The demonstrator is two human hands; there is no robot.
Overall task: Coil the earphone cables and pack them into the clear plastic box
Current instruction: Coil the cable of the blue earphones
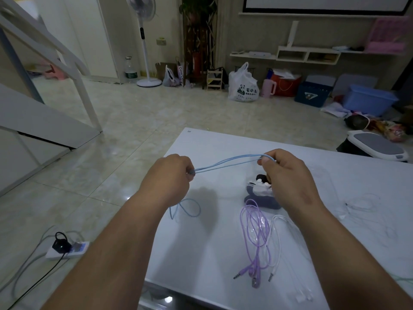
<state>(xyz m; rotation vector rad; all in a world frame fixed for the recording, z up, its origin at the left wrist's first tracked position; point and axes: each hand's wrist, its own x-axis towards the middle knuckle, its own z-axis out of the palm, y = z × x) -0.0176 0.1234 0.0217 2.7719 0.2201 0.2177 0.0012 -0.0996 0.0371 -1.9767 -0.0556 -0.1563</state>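
The left hand (172,173) is pinching a doubled run of the blue earphone cable (225,163) between curled fingers, and the right hand (288,175) is gripping the far bend of the same cable between thumb and fingers, so the strands are stretching in a shallow arc between the two hands, lifted above the white surface (212,139). The rest of the blue cable is trailing down below the left wrist and lying in a loose loop on the surface. The clear plastic box (257,190) is sitting on the surface just under the right hand, partly hidden by it, with black and white pieces showing inside. In front of the box, a purple earphone cable (254,231) is lying in long loops, its plug pointing toward the near edge, and a white earphone cable (277,238) is lying just beside it on the right, touching it in places. Another thin white cable (362,204) is resting farther right, well apart from these. On the tiled floor to the left, a power strip (67,249) is lying with a black plug in it.
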